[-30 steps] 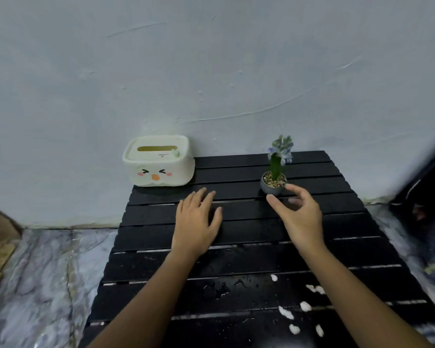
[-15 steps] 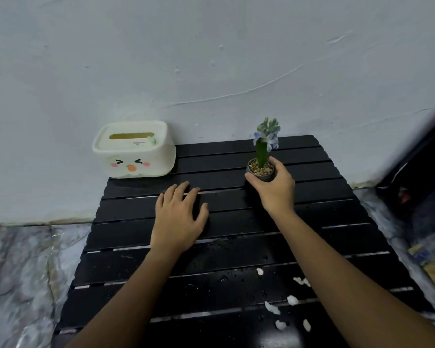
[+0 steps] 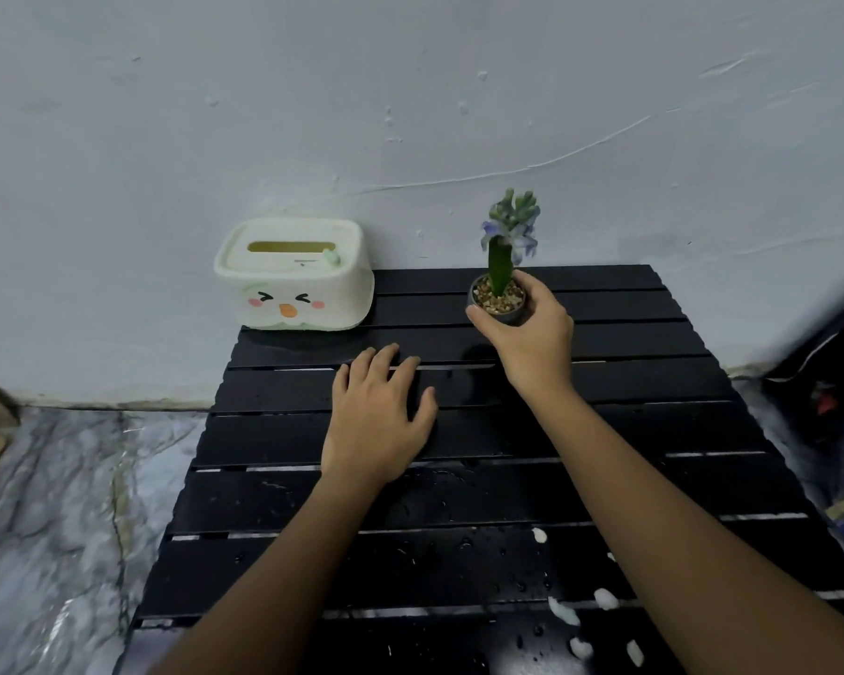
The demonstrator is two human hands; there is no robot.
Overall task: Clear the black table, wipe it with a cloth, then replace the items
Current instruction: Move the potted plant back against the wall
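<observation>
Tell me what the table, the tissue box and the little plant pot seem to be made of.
Table: black slats with gaps, a matte painted look, wet in spots; wood or plastic, unclear.
Tissue box: cream, smooth moulded body with rounded corners and a printed face, likely plastic.
Plant pot: small, grey, smooth rim, held by the right hand; ceramic or plastic. Gravel fills the top.
</observation>
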